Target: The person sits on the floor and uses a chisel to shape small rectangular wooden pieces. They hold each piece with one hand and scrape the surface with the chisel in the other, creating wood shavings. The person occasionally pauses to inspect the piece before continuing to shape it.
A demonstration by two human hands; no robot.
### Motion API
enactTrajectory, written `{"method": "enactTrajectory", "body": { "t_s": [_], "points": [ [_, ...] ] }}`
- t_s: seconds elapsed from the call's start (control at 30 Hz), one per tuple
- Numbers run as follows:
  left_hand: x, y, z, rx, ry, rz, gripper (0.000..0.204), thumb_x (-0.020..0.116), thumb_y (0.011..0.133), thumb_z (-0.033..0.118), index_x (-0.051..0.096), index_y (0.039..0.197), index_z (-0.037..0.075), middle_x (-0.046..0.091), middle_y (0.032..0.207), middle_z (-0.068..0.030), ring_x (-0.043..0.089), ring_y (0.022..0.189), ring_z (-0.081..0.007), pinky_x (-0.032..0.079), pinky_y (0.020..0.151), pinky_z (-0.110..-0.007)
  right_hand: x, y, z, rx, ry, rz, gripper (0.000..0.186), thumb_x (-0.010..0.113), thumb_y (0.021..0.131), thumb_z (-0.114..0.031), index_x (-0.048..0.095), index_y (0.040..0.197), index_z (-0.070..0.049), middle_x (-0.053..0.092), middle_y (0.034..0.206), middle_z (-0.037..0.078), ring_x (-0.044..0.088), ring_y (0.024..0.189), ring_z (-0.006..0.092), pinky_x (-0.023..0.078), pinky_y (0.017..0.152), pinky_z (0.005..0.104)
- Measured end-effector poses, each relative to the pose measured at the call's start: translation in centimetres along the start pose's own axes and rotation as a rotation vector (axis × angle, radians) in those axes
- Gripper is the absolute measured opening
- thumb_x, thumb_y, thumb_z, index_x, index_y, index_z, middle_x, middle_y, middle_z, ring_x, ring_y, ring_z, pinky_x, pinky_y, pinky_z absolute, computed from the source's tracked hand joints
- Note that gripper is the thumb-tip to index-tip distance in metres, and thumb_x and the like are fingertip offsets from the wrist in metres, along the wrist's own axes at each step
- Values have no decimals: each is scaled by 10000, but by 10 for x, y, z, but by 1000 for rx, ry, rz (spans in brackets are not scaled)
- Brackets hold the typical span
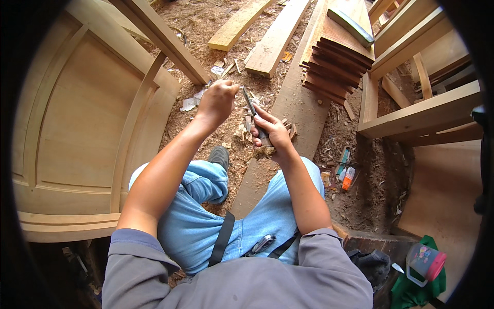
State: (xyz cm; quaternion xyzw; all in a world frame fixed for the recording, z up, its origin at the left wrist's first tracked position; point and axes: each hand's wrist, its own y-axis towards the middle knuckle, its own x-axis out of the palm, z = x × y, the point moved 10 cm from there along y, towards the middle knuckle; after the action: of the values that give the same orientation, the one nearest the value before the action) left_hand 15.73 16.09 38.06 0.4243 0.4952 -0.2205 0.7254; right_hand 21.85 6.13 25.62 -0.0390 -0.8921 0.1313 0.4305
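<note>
At my far left stands one panelled wooden door (77,110), with one upright wooden post (164,38) beyond it. One dark shoe (219,157) shows below my left hand (217,102). That hand is curled, fingers pressed together, just beside the tip of the tool; whether it pinches anything small, I cannot tell. Two loose boards (278,41) lie side by side on the shavings ahead. One chisel-like tool (249,103) is located between my hands, above the shavings and forward of my knees. Its long axis is slanted: the narrow blade points forward, away from me, and slightly left; the frayed, fibrous butt points back toward me. My right hand (276,133) is wrapped around the handle, fingers closed on it, with the butt protruding below the palm. One long plank (301,110) runs beneath, from between my legs outward. Right of it sits one stack of dark-edged boards (334,69), overlapped too closely to count, bearing one elongated block (351,27). Farther right: one orange-and-white container (348,177), then one pink-lidded jug (424,260) touching one green cloth (422,294).
</note>
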Motion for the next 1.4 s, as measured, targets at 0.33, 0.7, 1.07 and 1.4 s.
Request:
{"method": "enactTrajectory", "body": {
  "t_s": [0.33,0.7,1.07,1.4],
  "points": [
    [10,-8,-8,77,18,-59,112,607,804,-48,666,883,4,633,816,-163,643,833,-349,524,772,-443,-13,21,27,50,7,92,471,539,1031,-130,461,1495,-127,565,743,49,569,628,130,505,500,265],
    [-6,-5,-33,-385,-450,11,181,666,933,124,742,961,-38,747,871,-139,705,738,-180,547,654,-325,-123,24,-13,-263,75,523,524,519,1012,-66,408,1522,-109,557,736,31,554,589,109,515,514,284],
    [50,-26,-70,-895,-1069,-116,214,657,976,216,722,1046,24,694,873,-38,655,762,-109,588,686,-290,2,0,-12,-202,-214,-32,551,554,1002,-103,402,1531,-115,575,710,53,541,488,133,482,458,265],
    [56,-33,-57,-884,-1109,-218,207,660,971,156,708,1025,-38,694,870,-70,658,738,-123,590,663,-290,-86,3,-30,-341,189,727,152,444,1066,-155,569,1097,-74,528,694,19,552,557,129,512,444,310]
  ]
}}
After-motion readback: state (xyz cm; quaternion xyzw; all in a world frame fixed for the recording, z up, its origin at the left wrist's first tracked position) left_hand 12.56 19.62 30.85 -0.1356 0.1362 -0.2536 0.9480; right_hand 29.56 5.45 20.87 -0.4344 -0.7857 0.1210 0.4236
